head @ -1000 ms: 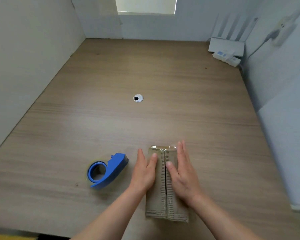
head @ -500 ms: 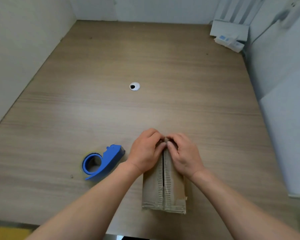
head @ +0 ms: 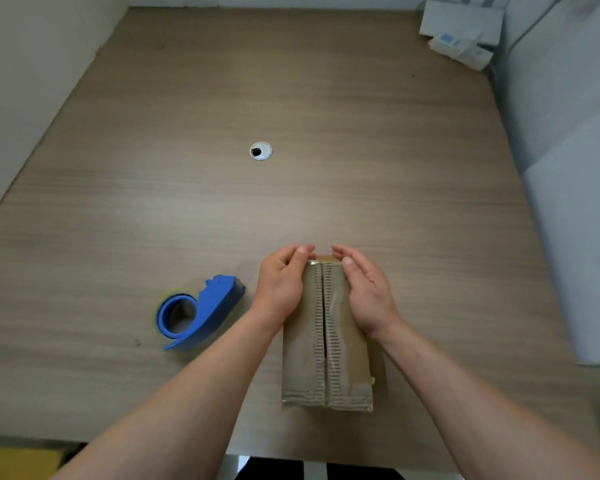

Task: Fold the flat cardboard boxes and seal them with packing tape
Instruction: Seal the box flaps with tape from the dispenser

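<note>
A small brown cardboard box lies on the wooden desk near its front edge, with clear tape over the centre seam of its top flaps. My left hand cups the box's far left corner, fingers curled over the far end. On the far right corner, my right hand holds the box the same way, palm on the top and fingers bent over the far edge. A blue tape dispenser lies on the desk to the left of the box, apart from my left hand.
A round cable grommet sits in the middle of the desk. White boxes and a device stand at the far right corner. White walls close in the desk on the left, back and right.
My hands slid from flat on the box top to its far end, met there with fingers curled over the edge, and have now spread slightly apart to the two corners.
</note>
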